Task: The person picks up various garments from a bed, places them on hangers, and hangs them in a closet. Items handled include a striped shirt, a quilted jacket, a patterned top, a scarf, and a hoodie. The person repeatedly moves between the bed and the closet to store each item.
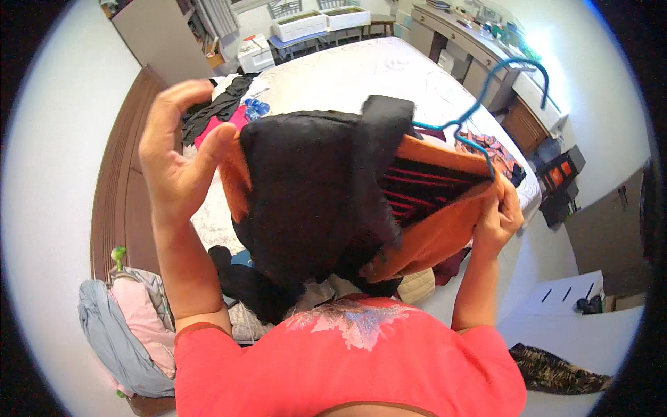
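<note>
Two bare hands: raised at either side of a black-and-orange garment, which hangs between them in front of the chest, over the near part of the bed.
Right hand: pinching orange cloth at the garment's right end, where the wire comes down to the fingers; this grip probably carries the weight and steadies cloth and wire together.
Left hand: fingers spread and curved, thumb well apart from them, no cloth visible between; being raised this way likely keeps it out of the folds.
Garment and left hand: the garment lies just to the right of the thumb, with an orange edge below the thumb tip; whether they touch, I cannot tell.
Garment and right hand: the cloth runs leftward from the pinch, gaping to show a dark inside with reddish stripes, perhaps because it is held up from that end.
Blue wire hanger: its hook rises clear above the right part of the garment, tilted to the right; the lower wire partly disappears behind cloth.
Patterned clothing: lying on the bed beyond the right hand.
Grey-blue cloth: draped beside a pale pink cloth at the left, apparently over a support mostly hidden beneath.
</note>
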Demonstrator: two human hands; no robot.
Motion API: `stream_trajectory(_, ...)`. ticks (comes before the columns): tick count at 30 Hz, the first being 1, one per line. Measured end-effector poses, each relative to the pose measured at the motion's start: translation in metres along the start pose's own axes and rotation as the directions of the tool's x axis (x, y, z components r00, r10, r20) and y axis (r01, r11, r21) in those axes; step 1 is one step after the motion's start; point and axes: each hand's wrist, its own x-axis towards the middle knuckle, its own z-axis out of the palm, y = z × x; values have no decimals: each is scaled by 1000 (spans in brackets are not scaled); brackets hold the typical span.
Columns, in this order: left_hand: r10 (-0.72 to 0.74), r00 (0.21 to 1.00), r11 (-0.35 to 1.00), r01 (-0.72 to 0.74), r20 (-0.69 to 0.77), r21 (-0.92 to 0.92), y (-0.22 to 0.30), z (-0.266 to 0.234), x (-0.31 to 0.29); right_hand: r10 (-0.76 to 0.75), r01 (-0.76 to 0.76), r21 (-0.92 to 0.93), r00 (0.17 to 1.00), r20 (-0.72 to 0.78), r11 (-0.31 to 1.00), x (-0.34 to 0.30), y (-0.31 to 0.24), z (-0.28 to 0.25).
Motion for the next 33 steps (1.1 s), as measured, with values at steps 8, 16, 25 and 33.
stream_trajectory(8, -83, 866, 961, -61, 493, 269, 40, 32, -11, -124, 138, -57, 970, 207, 989, -3, -36, 13)
stream_trajectory(16, -41, 993, 993, 28, 113, 117, -18, 28, -86, 57, -392, 169, 502, 863, 904, -14, -53, 28)
stream_trajectory(25, 12, 995, 999, -16, 96, 43, -19, 17, -102, -270, 53, 280, 483, 833, 959, -33, 3, 120)
stream_trajectory(33, -123, 984, 987, 108, 129, 122, -17, -12, -135, 17, -263, 80, 348, 937, 961, -81, 54, 166)
